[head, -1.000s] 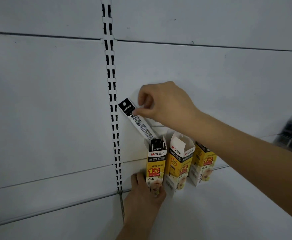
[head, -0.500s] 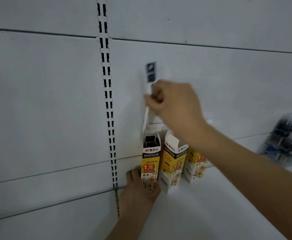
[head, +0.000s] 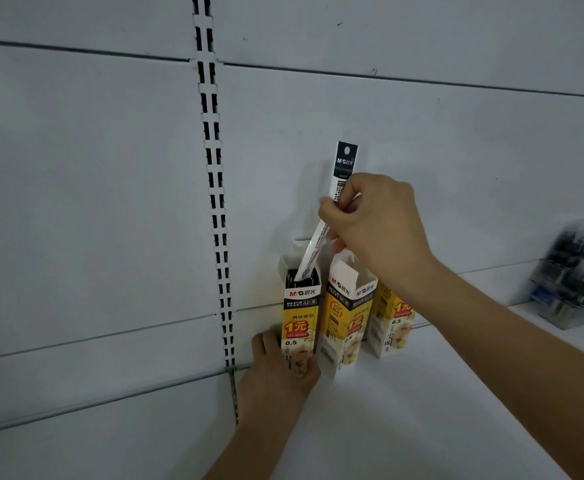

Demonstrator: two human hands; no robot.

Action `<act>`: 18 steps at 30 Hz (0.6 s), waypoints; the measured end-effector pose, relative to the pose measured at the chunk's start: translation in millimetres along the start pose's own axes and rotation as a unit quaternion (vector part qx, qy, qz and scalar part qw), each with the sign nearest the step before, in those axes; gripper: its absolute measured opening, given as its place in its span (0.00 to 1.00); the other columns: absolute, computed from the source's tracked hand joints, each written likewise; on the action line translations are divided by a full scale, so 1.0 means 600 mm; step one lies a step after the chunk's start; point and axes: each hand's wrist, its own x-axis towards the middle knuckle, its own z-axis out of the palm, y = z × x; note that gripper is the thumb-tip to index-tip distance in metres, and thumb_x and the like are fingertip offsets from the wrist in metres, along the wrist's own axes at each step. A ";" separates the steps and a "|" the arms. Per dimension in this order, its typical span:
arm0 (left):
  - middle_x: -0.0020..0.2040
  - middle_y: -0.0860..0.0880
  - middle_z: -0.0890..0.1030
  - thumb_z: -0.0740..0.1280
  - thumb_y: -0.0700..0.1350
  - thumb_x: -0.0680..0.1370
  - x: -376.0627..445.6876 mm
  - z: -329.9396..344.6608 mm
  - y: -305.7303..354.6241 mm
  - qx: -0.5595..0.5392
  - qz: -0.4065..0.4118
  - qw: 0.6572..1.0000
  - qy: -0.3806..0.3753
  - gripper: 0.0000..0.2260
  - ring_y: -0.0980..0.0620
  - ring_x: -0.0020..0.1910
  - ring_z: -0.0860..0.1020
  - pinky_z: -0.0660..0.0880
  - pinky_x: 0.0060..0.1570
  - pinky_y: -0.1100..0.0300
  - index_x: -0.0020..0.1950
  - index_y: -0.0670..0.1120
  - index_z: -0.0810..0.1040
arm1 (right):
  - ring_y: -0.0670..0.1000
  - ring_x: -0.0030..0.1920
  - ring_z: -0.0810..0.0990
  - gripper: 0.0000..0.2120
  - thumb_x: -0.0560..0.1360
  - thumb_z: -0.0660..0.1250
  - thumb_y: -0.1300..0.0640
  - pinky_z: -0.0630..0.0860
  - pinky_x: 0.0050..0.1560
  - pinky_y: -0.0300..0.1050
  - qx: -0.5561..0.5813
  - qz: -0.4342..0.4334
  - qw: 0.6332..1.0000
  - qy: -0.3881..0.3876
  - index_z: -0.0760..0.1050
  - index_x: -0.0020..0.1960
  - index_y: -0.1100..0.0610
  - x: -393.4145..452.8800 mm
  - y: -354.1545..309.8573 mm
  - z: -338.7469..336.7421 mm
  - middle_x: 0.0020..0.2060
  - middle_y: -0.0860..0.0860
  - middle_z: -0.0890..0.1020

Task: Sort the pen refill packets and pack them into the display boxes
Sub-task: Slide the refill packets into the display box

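Observation:
Three yellow-and-black display boxes stand in a row on a white shelf against the back panel. My left hand (head: 280,370) grips the base of the left box (head: 299,320), whose open top shows dark refills inside. My right hand (head: 375,225) pinches a long, narrow pen refill packet (head: 344,168) with a black header. The packet stands nearly upright, and its lower end dips into the left box's opening. The middle box (head: 347,322) has its flap open. My right forearm partly hides the right box (head: 391,329).
A slotted metal upright (head: 214,188) runs down the white back panel left of the boxes. At the far right of the shelf (head: 422,410) sits a clear tray of dark pens (head: 573,275), blurred.
My right hand swung the refill packet from a leftward tilt to nearly upright and lowered its end into the left box. My left hand stayed on that box's base.

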 end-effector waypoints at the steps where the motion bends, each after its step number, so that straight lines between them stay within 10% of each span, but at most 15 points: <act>1: 0.56 0.56 0.70 0.67 0.63 0.73 0.000 0.000 0.000 -0.002 0.002 1.000 0.000 0.25 0.56 0.42 0.78 0.61 0.29 0.71 0.64 0.52 0.67 | 0.44 0.24 0.81 0.12 0.75 0.67 0.51 0.82 0.35 0.51 -0.029 -0.008 1.000 0.009 0.74 0.36 0.57 0.001 0.002 0.002 0.27 0.51 0.82; 14: 0.56 0.56 0.70 0.67 0.62 0.73 -0.001 0.000 0.000 -0.010 0.003 1.000 0.005 0.26 0.56 0.41 0.78 0.60 0.28 0.71 0.65 0.52 0.67 | 0.48 0.30 0.78 0.23 0.75 0.62 0.36 0.78 0.34 0.46 -0.227 -0.037 0.966 -0.116 0.76 0.34 0.54 -0.031 0.007 0.031 0.28 0.49 0.80; 18: 0.55 0.56 0.69 0.66 0.63 0.73 0.000 0.000 0.000 -0.006 0.001 1.000 -0.002 0.24 0.56 0.41 0.78 0.57 0.27 0.73 0.63 0.53 0.66 | 0.44 0.33 0.76 0.21 0.75 0.60 0.32 0.72 0.34 0.40 -0.228 -0.092 0.969 -0.019 0.74 0.41 0.49 -0.011 0.009 -0.009 0.34 0.44 0.78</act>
